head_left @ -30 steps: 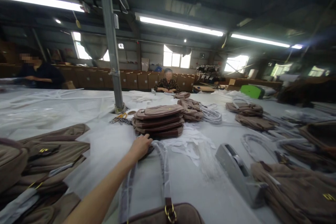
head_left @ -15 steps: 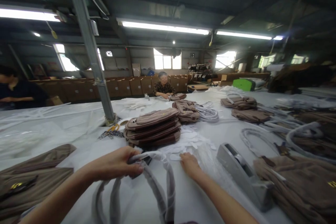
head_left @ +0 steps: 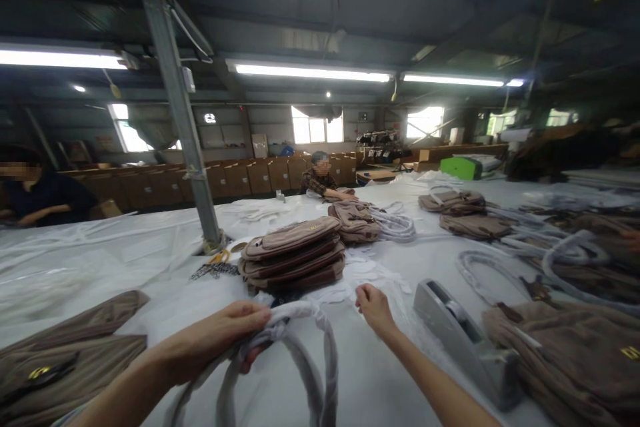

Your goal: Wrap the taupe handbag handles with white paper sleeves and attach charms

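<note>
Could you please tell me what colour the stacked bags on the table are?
Brown, seen in the head view: the stacked bags.

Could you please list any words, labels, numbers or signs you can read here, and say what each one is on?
Nothing can be read for certain.
White sign on the far wall: one bright mark, perhaps "6" or "G", too blurred to tell.
Gold emblems on the brown bags: too small and blurred to read.
Cardboard boxes: no legible print.
</note>
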The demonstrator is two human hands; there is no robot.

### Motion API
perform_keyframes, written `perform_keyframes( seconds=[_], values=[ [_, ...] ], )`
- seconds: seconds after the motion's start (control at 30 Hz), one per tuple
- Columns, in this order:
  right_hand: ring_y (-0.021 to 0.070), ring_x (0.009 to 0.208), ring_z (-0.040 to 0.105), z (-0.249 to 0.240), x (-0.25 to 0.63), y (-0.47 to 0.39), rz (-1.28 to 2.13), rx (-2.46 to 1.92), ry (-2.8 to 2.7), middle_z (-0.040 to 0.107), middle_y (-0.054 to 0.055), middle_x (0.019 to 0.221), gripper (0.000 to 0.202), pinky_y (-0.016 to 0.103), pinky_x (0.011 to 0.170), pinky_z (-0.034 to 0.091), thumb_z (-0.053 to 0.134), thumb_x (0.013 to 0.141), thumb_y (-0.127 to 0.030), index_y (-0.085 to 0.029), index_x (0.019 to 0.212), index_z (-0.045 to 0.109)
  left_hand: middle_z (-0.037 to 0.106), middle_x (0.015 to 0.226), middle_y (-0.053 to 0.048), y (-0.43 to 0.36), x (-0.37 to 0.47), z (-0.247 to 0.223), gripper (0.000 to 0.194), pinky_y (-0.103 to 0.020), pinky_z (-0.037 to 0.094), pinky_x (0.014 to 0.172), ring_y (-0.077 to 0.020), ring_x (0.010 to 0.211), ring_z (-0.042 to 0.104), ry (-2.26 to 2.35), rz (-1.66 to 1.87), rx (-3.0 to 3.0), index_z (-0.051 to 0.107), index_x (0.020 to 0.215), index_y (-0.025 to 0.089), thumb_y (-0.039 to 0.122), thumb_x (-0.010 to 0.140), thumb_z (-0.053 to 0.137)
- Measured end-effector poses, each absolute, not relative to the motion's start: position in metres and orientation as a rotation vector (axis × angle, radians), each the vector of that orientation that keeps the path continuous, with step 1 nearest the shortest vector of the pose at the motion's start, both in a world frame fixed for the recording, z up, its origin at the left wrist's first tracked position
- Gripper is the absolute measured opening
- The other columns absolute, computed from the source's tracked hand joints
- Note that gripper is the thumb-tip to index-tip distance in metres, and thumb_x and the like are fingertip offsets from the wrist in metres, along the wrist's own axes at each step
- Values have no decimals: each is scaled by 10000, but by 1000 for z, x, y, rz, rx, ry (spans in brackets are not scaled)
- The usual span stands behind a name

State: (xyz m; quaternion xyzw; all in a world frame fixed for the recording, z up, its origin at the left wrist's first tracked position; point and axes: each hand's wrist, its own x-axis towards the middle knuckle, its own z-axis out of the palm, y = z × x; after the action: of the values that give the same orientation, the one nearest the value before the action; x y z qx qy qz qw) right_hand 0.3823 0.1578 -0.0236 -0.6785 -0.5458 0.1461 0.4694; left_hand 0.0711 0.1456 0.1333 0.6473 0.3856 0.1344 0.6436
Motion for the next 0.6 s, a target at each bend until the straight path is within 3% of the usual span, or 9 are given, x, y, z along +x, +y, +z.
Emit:
perform_keyframes(
  seconds=[0.17,0.27,0.37,0.43,0.6],
  values=[
    [117,480,531,26,356,96,614,-1345,-1237,598,22,644,345,204,451,411,406,866,-452,-140,827,549,548,555,-7,150,76,128,302,-164,355,443,-80,447,468,871,380,1363,568,662,127,407,723,662],
    [95,368,452,24,317,48,1146,-1071,-1206,571,-10,527,370,184,375,326,569,778,-512,-148,845,579,560,573,-18,149,76,132,277,-172,372,447,-103,475,520,875,387,1350,574,660,126,376,688,689],
    [99,401,488,9,269,24,1399,-959,-1118,560,-7,485,379,169,398,331,720,636,-482,-143,737,584,590,616,-36,137,82,143,258,-184,400,474,-120,519,551,858,372,1370,604,730,124,365,692,688],
    [88,383,462,11,240,26,1492,-927,-968,549,-9,477,381,162,383,313,726,625,-478,-145,732,576,606,637,-45,125,88,151,253,-197,425,506,-124,540,561,830,356,1398,619,774,118,348,694,687],
    [21,362,349,58,200,48,1537,-716,-491,522,-46,522,412,108,357,224,759,561,-435,-154,769,541,633,656,-54,95,94,168,295,-208,434,509,-135,546,571,858,366,1434,624,806,116,322,624,733]
  ],
)
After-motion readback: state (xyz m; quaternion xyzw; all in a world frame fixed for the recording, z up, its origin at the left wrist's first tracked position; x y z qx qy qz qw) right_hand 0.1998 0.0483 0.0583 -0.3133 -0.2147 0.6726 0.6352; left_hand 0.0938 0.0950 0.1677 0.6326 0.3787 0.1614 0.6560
